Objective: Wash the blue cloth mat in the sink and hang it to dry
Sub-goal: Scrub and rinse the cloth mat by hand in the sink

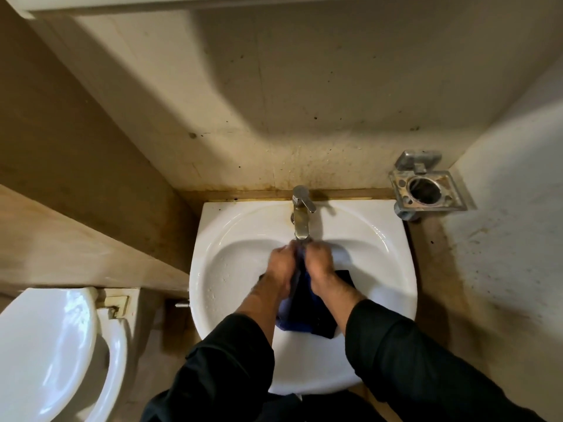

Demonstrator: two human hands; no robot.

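The blue cloth mat [301,303] lies bunched in the white sink [231,269], dark and wet, its lower end trailing toward the front rim. My left hand [281,263] and my right hand [321,263] both grip the mat's upper fold, knuckles close together, just under the spout of the metal tap [301,213]. The cloth between the hands is squeezed into a narrow ridge. Whether water runs from the tap I cannot tell. Both arms wear black sleeves.
A white toilet [51,354] with its seat down stands at the lower left. A metal tumbler holder [426,190] is fixed to the wall at the right of the sink. Stained beige walls close in on three sides.
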